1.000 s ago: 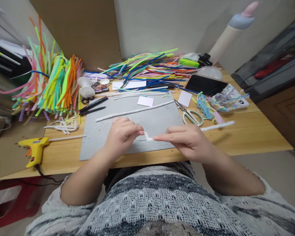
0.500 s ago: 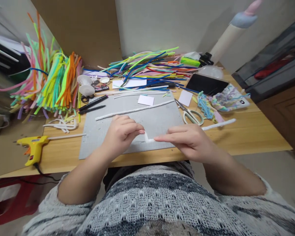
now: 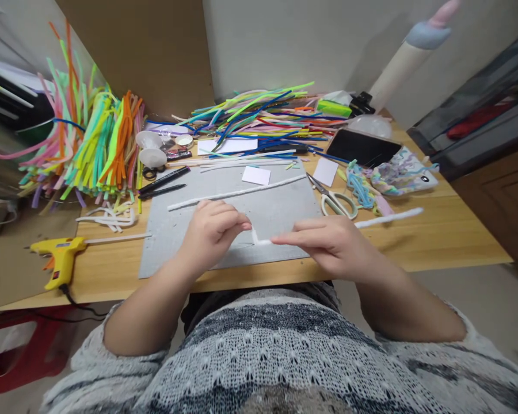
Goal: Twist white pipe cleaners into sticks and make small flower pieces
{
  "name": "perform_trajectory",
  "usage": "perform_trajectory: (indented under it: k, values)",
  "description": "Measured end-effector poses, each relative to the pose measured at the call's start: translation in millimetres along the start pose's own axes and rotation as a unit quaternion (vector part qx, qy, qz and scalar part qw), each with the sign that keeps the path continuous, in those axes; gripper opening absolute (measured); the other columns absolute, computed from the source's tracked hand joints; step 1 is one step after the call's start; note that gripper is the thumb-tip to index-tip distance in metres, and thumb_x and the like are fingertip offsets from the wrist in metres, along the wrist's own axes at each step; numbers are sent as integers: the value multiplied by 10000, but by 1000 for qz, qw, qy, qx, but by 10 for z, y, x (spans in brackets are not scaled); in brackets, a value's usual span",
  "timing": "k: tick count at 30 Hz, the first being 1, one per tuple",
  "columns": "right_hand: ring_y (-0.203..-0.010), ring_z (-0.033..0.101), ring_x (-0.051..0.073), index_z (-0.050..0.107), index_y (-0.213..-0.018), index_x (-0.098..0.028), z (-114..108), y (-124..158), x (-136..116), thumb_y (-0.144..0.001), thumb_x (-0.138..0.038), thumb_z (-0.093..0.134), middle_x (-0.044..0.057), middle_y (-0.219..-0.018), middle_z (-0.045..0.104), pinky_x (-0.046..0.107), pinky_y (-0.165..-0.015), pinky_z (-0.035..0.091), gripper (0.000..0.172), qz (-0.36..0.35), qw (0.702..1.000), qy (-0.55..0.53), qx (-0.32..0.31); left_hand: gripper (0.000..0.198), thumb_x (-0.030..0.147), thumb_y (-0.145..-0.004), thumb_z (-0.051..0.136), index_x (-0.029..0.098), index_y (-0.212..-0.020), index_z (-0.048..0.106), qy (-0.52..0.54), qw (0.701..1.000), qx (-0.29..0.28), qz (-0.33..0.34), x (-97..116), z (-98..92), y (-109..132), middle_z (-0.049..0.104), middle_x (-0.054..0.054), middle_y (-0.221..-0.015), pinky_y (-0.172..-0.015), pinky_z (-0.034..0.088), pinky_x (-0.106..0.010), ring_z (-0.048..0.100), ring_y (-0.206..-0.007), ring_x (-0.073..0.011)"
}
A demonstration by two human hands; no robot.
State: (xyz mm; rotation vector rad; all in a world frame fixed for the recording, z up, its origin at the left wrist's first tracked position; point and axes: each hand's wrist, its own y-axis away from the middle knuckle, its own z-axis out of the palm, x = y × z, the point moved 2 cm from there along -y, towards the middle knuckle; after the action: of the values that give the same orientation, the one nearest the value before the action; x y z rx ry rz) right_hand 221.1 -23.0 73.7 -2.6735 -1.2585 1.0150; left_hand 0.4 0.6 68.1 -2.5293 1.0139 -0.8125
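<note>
Wooden desk [image 3: 457,244], crowded; grey mat [image 3: 280,210] under work. Bent white pipe cleaner [image 3: 264,242] between 2 hands, above mat's near part; far end apparently pokes out past right hand [image 3: 328,244]. Right fingers: index straight, tip on stem; thumb's grip hidden from where I stand, cannot tell. Left hand [image 3: 213,227]: thumb and index pinched together on upturned tip. Glue gun [image 3: 63,253]: cord [image 3: 71,296] over edge, sleeve snag could drag it down. Bend: slack pinch could let angle spring open.

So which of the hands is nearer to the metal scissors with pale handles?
The right hand, just on the person's side of the scissors. The left hand is farther off, to their left, over the flat grey mat.
</note>
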Motion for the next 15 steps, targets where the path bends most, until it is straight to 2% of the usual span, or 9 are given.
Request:
perform_trajectory:
  k: [3, 6, 8, 10, 12, 15]
  values:
    - [-615, 489, 81, 616, -1149, -245, 4, -1, 42, -860, -98, 415, -14, -674, 548, 213, -568, 343, 381, 34, 994, -71, 77, 217, 286, -887, 479, 182, -746, 607, 32, 999, -13, -7, 10, 110, 43, 616, 1, -646, -654, 334, -288, 539, -656, -129]
    - [-649, 518, 90, 622, -1146, -264, 49, -1, 59, -849, -92, 423, -5, -732, 601, 219, -579, 351, 397, 89, 988, 12, 122, 216, 278, -883, 481, 176, -730, 593, -13, 1000, -20, -6, 121, 186, 108, 603, -3, -641, -649, 326, -298, 523, -648, -134]
    - [-634, 514, 93, 620, -1148, -299, 70, -3, 44, -817, -68, 438, -11, -750, 621, 226, -552, 321, 443, 105, 983, 105, 104, 209, 272, -879, 485, 178, -730, 595, -54, 999, -9, 1, 186, 165, 118, 611, -8, -650, -650, 320, -308, 516, -644, -137]
    - [-607, 496, 93, 623, -1141, -322, 68, -7, 26, -782, -50, 457, -20, -729, 617, 236, -524, 282, 479, 94, 982, 154, 57, 181, 270, -868, 505, 185, -748, 611, -78, 997, 6, 10, 203, 97, 92, 630, -11, -665, -655, 316, -317, 521, -649, -141]
    - [-591, 480, 88, 628, -1128, -330, 46, -7, 16, -771, -44, 468, -27, -697, 600, 236, -517, 265, 484, 68, 989, 134, 6, 155, 272, -855, 531, 196, -764, 632, -68, 998, 9, 7, 164, 25, 44, 650, -9, -676, -662, 321, -320, 539, -664, -144]
    - [-585, 469, 73, 626, -1129, -310, -3, 2, 24, -801, -51, 460, -31, -670, 568, 217, -530, 288, 450, 29, 999, 19, -29, 143, 276, -840, 562, 204, -760, 656, 30, 999, -3, -20, 62, -12, -10, 675, -5, -698, -686, 362, -312, 574, -683, -138]
